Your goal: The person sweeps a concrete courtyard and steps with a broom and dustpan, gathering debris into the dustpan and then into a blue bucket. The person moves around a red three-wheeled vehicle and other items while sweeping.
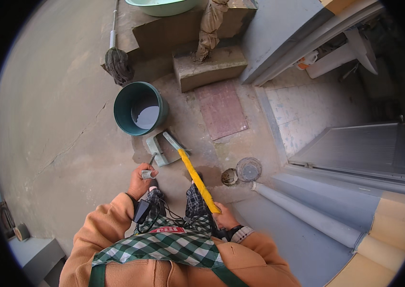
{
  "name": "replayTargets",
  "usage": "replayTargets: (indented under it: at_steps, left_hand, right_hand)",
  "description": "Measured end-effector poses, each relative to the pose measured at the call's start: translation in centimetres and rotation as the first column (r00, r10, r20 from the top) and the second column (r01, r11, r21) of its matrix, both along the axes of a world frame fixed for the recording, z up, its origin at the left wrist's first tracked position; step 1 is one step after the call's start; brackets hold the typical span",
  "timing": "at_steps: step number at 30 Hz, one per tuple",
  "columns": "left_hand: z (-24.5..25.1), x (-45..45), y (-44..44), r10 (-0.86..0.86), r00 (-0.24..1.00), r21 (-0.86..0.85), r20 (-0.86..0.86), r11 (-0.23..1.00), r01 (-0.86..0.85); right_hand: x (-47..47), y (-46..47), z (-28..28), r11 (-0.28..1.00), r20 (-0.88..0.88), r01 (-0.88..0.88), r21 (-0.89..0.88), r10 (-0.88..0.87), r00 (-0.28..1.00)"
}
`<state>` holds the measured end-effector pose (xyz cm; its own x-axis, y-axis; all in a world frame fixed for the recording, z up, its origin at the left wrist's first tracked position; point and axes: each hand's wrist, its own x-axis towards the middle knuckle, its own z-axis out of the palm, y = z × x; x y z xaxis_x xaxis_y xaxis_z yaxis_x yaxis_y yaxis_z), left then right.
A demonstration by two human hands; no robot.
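Observation:
My left hand (140, 182) grips the upright handle of a pale green dustpan (163, 159), which has a row of comb teeth across it. The handle's grey end (148, 174) sticks out from my fingers. In my right hand (226, 216) is a yellow-wrapped broom handle (198, 183), slanting away to the left. Its pale broom head (172, 140) rests at the dustpan, and the dark bristles are hard to make out. Just beyond stands a dark green bucket (119, 116) with water (148, 117) in the bottom.
A string mop (119, 66) leans behind the bucket. Further back are a concrete step (211, 68), a wrapped post (209, 32) and a green basin (163, 9). Rightwards lie a reddish mat (222, 110), a drain hole (229, 177), a round cover (249, 169), a pipe (306, 214) and a doorway with a door (360, 147).

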<state>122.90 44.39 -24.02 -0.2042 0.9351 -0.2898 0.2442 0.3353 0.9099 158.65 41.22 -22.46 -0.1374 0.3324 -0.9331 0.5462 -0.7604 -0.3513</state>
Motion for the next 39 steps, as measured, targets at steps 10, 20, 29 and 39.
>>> replayTargets:
  at_steps: [10, 20, 29, 39]
  left_hand:
    - [5.9, 0.4, 0.8, 0.087, 0.996, -0.066, 0.025, 0.994, -0.085]
    - [8.9, 4.7, 2.4, 0.103, 0.991, -0.159, 0.088, 0.983, -0.088]
    - [9.1, 5.6, 4.4, 0.032, 0.994, -0.053, 0.107, 0.998, -0.026]
    - [9.7, 7.0, 4.1, 0.064, 0.995, -0.148, 0.071, 0.988, -0.053]
  right_hand:
    - [9.6, 16.7, 1.2, 0.754, 0.464, -0.415, 0.509, 0.166, 0.870]
    - [21.2, 20.6, -5.2, 0.821, 0.594, -0.442, 0.362, 0.162, 0.788]
    - [25.2, 11.7, 2.0, 0.903, 0.293, 0.006, 0.429, -0.146, 0.945]
    - [13.1, 23.3, -9.0, 0.383, -0.417, 0.484, -0.787, -0.908, 0.040]
